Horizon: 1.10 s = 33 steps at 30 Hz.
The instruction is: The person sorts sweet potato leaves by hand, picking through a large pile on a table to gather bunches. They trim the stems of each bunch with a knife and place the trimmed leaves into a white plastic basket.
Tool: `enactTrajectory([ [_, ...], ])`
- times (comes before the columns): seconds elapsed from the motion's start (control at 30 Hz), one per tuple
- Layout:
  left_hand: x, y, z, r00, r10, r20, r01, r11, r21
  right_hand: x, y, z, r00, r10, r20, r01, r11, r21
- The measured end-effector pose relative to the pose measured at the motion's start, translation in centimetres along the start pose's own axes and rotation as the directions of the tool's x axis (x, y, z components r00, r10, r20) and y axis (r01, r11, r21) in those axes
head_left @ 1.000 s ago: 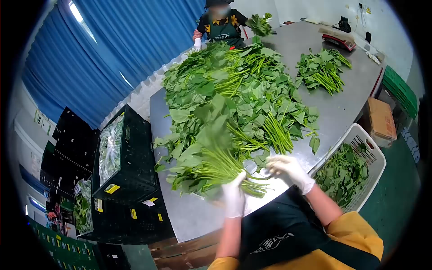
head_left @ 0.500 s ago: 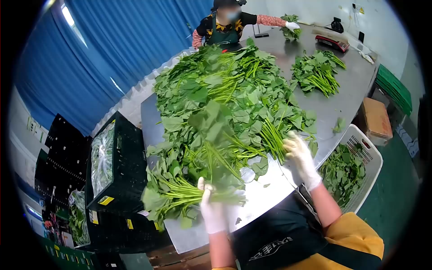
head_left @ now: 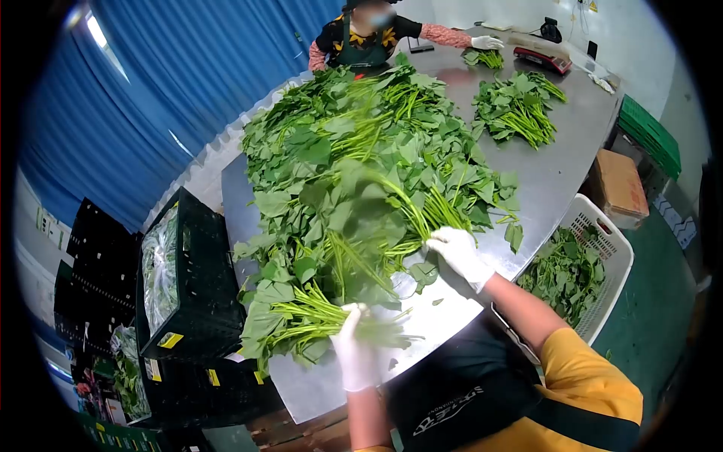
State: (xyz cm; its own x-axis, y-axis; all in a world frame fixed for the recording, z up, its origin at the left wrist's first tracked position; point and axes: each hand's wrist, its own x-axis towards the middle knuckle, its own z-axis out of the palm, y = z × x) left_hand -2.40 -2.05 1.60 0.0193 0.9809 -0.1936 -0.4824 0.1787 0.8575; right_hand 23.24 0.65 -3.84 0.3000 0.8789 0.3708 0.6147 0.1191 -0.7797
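Note:
A large heap of leafy green stems (head_left: 422,143) covers the middle of the metal table (head_left: 561,162). My left hand (head_left: 354,346), in a white glove, is wrapped round a bunch of green stems (head_left: 301,313) at the near edge; its leaves point left. White-gloved too, my right hand (head_left: 458,255) has its fingers closed on stems at the heap's near right side. Blurred leaves and stems between my hands partly hide the heap.
Across the table a person (head_left: 365,38) reaches toward a small bunch (head_left: 483,58). Another bunch (head_left: 520,109), a red scale (head_left: 544,59), a white basket of greens (head_left: 621,260) and a cardboard box (head_left: 619,184) are right. Dark crates (head_left: 203,282) stand left.
My right hand has moved left and now grips stems. My left hand still holds its bunch. The other person's bunch now lies on the table, with their hand flatter above it.

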Motion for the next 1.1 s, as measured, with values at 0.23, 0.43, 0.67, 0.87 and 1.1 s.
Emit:
enactTrajectory([
  [0.23,0.8,-3.5,4.4,0.982,-0.047,0.181,0.034,0.997,0.070,-5.6,-1.5,-0.8,0.991,-0.123,-0.048,0.127,0.987,0.103],
  [0.43,0.6,-4.5,6.9,0.966,-0.010,0.260,-0.002,0.999,0.049,-7.2,-3.4,-1.8,0.873,-0.484,-0.054,0.407,0.786,-0.465],
  [0.67,1.2,-6.4,6.7,0.974,0.021,0.226,-0.037,0.997,0.067,-8.7,-3.6,-1.8,0.898,-0.409,0.160,0.428,0.737,-0.523],
  [0.87,0.1,-6.4,6.6,0.957,-0.139,0.256,0.137,0.990,0.025,-7.2,-2.8,-2.9,0.635,0.198,0.747,-0.720,0.503,0.478],
  [1.1,-0.1,-6.8,6.5,0.954,-0.078,0.290,0.053,0.994,0.092,-9.8,-3.3,-1.5,0.962,0.167,0.215,-0.251,0.847,0.468],
])
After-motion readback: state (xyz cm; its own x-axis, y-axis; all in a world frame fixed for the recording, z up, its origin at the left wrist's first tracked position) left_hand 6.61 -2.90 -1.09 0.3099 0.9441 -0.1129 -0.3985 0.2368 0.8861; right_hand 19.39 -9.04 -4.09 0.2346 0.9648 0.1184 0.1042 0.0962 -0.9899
